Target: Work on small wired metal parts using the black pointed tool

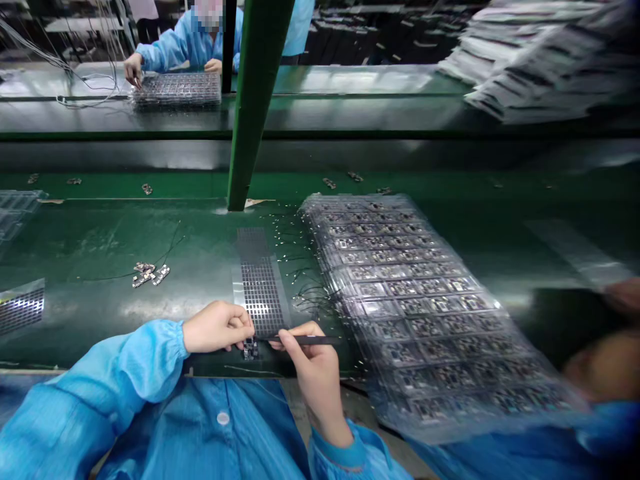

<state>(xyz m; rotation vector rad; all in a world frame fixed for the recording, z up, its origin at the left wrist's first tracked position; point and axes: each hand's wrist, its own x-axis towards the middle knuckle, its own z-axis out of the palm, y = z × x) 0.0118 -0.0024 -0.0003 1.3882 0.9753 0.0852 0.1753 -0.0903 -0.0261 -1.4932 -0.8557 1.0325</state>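
My left hand [220, 327] is closed, thumb and fingers pinching the upper edge of a small dark circuit board [251, 349] near the bench's front edge. In my right hand [316, 363] is a pair of black tweezers [313, 340], held like a pen and pointing left, the tips close to the board. Whether the tips touch it I cannot tell. Just beyond both hands lies a clear sheet of small black stickers [263, 287] in rows. Left of it sits a little pile of small boards [149, 273] with thin black wires.
Stacked clear trays [400, 287] full of boards stand to my right, wires poking out on their left side. A green post [257, 100] rises ahead. Loose boards [147, 189] lie on the green strip behind. A co-worker's hand [134, 69] touches trays opposite; another person is at right.
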